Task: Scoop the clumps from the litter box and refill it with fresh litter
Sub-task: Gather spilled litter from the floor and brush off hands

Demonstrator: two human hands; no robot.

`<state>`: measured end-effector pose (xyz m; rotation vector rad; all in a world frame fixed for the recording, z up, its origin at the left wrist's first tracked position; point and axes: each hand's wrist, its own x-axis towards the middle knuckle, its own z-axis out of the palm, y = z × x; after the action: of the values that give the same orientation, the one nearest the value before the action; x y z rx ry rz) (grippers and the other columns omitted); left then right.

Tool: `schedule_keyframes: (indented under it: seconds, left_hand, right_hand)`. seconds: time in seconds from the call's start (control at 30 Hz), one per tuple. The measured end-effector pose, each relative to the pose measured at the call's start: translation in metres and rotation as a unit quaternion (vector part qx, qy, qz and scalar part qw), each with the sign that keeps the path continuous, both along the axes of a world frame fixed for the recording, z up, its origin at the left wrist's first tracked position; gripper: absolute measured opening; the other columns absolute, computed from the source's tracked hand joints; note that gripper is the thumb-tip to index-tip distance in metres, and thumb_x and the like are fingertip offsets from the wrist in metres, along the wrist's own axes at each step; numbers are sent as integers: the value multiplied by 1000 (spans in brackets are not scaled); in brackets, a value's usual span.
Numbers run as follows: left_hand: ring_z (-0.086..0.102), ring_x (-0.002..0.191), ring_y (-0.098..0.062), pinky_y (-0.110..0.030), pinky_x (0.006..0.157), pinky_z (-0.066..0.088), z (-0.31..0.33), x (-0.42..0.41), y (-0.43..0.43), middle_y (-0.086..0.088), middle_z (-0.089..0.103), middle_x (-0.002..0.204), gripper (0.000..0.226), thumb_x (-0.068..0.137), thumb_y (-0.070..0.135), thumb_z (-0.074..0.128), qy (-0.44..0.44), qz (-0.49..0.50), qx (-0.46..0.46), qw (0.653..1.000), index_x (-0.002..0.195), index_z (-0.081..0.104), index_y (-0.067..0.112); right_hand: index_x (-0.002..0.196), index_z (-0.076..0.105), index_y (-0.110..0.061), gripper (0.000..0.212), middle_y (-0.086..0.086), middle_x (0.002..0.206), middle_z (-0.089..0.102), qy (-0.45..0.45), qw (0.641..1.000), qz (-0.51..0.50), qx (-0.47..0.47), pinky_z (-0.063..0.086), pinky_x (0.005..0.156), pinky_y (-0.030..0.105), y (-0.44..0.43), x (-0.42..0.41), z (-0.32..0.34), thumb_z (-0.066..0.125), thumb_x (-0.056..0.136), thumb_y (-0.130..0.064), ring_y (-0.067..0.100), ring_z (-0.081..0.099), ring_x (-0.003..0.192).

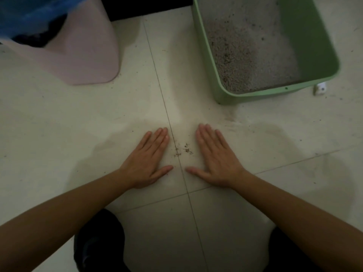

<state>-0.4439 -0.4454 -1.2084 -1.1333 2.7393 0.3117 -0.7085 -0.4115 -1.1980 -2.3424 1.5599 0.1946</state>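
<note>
A green litter box stands on the tiled floor at the upper right, with grey-brown litter spread over its bottom. My left hand and my right hand lie flat on the floor, palms down, fingers straight, side by side. Between them sits a small pile of spilled litter grains on the tile seam. Neither hand holds anything. No scoop is in view.
A pink waste bin with a blue bag liner stands at the upper left. A small white object lies beside the box's near right corner. My dark-clothed knees are at the bottom. Grit is scattered on the pale tiles.
</note>
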Motion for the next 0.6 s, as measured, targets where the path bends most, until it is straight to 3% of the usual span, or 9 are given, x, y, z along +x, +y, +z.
schedule_keyframes:
  seconds: [0.1,0.3,0.47,0.6]
  left_hand:
    - [-10,151,-27,-50,122,8,1,9,-5,-18,-6,163,88,97,66,10,-24,53,3,998,154,2,-1]
    - [-3,152,-28,-53,120,13,-4,-17,10,-18,2,163,88,97,68,17,-4,-83,-5,997,155,10,1]
    - [-3,152,-27,-50,122,10,1,0,6,-18,1,163,86,99,62,19,18,6,0,1000,154,4,-1]
    - [-2,152,-28,-53,121,12,2,36,-4,-18,0,163,89,97,65,19,-22,12,-6,1000,154,3,-2]
  right_hand:
    - [154,-11,-2,113,15,162,-19,19,997,-71,8,-2,123,45,-5,-2,1,19,84,-85,25,-21,149]
    - [155,-5,-2,114,15,162,-18,1,1000,-11,26,7,123,47,21,11,-4,18,83,-87,25,-18,150]
    - [155,-4,-5,112,13,163,-16,-16,998,52,21,5,123,45,23,29,-5,18,83,-87,24,-19,149]
    - [156,-5,-5,111,11,163,-15,-31,998,58,15,4,123,44,17,34,-5,20,83,-86,23,-19,150]
